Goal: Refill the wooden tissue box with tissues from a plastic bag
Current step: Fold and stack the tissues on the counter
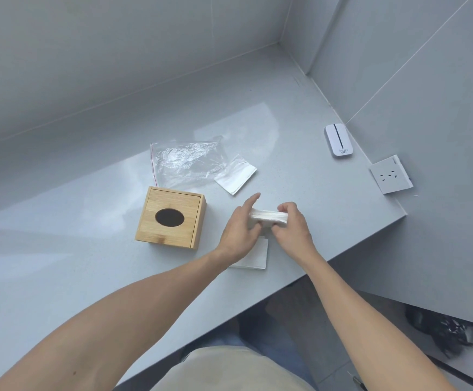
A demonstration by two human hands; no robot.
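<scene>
A wooden tissue box (170, 221) with a dark oval opening in its top stands on the grey counter (60, 263). Behind it lies a clear, crumpled plastic bag (186, 162) with a red zip strip. Right of the box, my left hand (241, 235) and my right hand (290, 225) hold a white stack of tissues (269, 216) between them, a little above the counter. A loose tissue (255, 256) lies flat under my hands. Another tissue (236, 179) lies partly under the bag's right corner.
A white pocket-sized device (339, 140) lies near the right wall. A wall socket (390, 174) sits on that wall just above the counter. The counter's front edge runs diagonally below my right arm; grey walls close the back and right.
</scene>
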